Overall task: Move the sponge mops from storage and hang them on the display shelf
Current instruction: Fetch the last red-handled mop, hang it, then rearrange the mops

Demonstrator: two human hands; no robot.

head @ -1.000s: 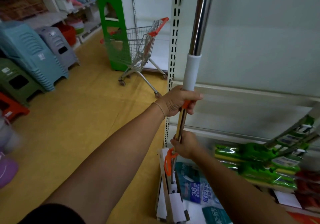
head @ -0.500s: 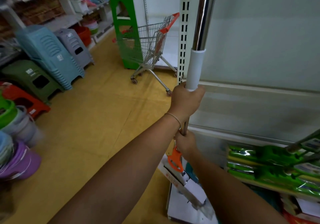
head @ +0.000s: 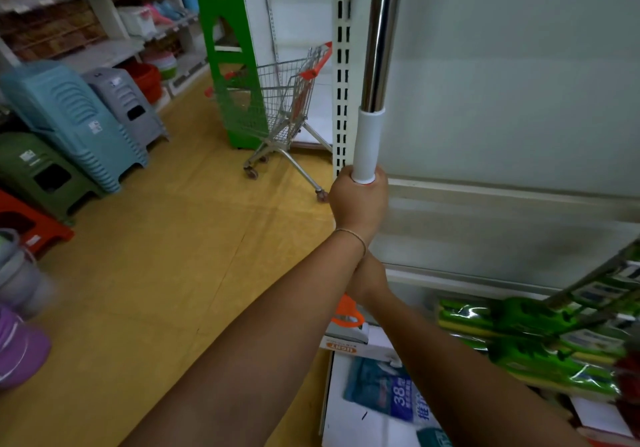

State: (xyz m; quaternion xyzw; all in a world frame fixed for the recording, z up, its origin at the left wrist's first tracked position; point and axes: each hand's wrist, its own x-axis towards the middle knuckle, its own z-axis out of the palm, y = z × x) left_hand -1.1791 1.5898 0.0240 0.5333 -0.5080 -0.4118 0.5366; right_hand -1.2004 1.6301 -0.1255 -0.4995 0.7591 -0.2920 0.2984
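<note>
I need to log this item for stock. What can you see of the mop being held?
The chrome-handled sponge mop stands nearly upright against the white shelf unit. A shiny metal pole meets a white plastic sleeve, whose base the left hand grips. Below, an orange plastic lever shows; the right hand is hidden behind the left wrist.

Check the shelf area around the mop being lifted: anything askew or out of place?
Yes. The green sponge mops lie tilted in a loose heap on the bottom shelf instead of hanging. The left hand grips the raised mop handle, which looks intact.
</note>
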